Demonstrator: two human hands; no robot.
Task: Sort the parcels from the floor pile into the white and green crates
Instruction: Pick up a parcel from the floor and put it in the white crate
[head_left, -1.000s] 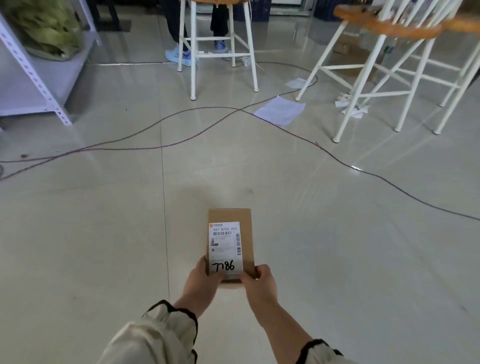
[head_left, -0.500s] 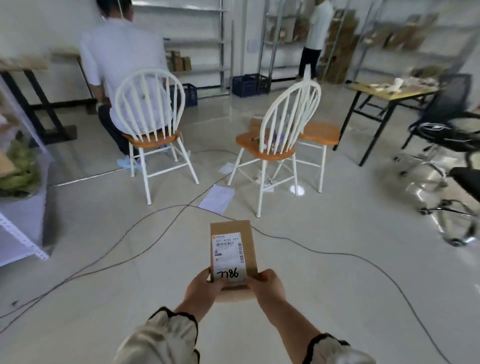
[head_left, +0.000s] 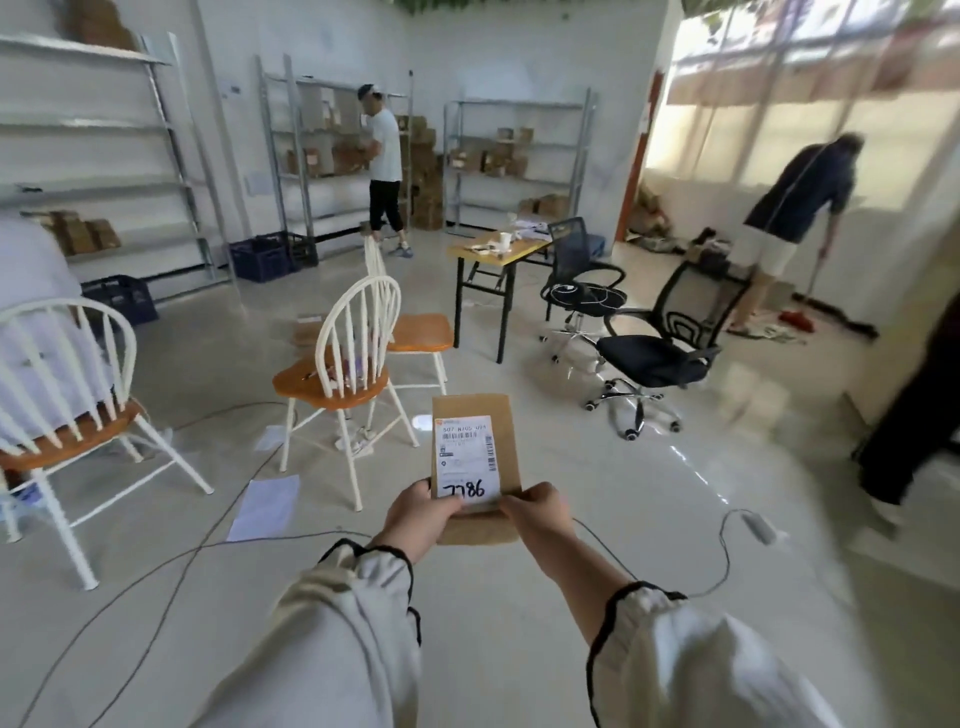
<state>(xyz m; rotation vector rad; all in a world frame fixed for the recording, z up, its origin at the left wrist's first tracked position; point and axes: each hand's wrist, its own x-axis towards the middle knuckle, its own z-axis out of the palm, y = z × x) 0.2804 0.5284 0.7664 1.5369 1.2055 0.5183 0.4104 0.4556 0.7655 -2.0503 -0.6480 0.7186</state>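
Observation:
A brown cardboard parcel (head_left: 474, 415) with a white shipping label marked 7786 is held out in front of me at chest height, above the floor. My left hand (head_left: 421, 512) grips its near left corner, thumb on the label. My right hand (head_left: 540, 512) grips the near right corner. No white or green crate and no floor pile shows in this view.
White chairs with orange seats (head_left: 337, 379) stand ahead left, black office chairs (head_left: 654, 353) ahead right, a yellow table (head_left: 498, 249) behind. Cables (head_left: 171, 561) and paper (head_left: 265, 506) lie on the floor. People stand at the far shelves (head_left: 384, 166), at right (head_left: 789, 208) and at the right edge (head_left: 914, 415).
The view has lifted from the floor and swung right, bringing the room, office chairs and people into sight. Both hands keep the same hold on the parcel.

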